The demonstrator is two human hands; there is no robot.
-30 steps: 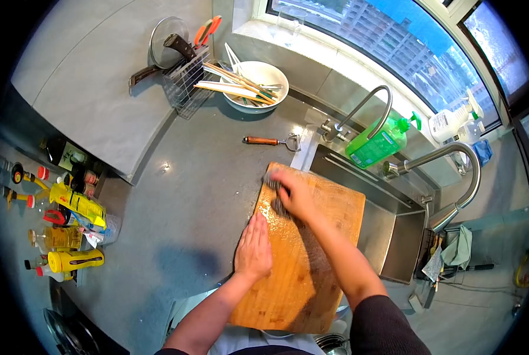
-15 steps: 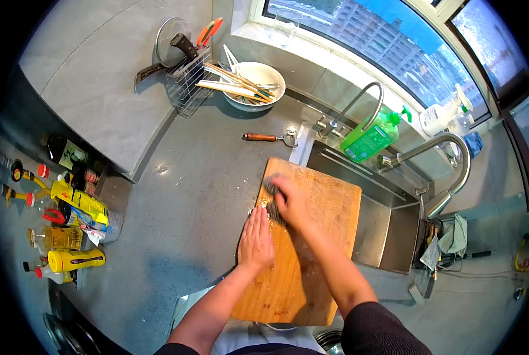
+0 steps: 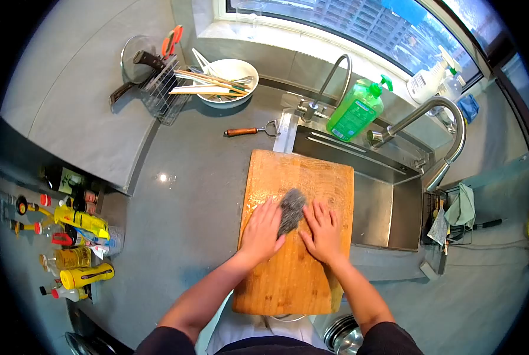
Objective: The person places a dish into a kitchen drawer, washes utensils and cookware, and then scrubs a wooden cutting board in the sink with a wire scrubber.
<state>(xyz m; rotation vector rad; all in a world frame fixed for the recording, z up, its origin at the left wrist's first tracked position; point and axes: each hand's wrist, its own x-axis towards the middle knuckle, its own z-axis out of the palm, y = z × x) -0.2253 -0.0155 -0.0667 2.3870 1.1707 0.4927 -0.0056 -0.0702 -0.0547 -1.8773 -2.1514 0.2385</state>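
A wooden cutting board (image 3: 288, 284), wet and shiny toward its upper left, lies across the counter edge and partly over the sink. On it, a dark grey scouring pad (image 3: 292, 211) sits between my two hands. My left hand (image 3: 263, 231) rests flat along the pad's left side, fingers stretched out and thumb near the pad's lower end; the two seem to touch. To the right of the pad, my right hand (image 3: 323, 234) lies on the board with its fingers spread, holding nothing.
Behind the board lies a peeler (image 3: 252, 131). A white bowl (image 3: 226, 103) of chopsticks and a wire rack (image 3: 168, 97) with knives stand at the back. Right are the sink (image 3: 371, 213), faucet (image 3: 451, 109) and green soap bottle (image 3: 355, 112). Several bottles (image 3: 75, 258) stand at left.
My right hand has let go of the scouring pad and moved right and toward me. The pad now lies nearer the board's middle. My view has shifted slightly.
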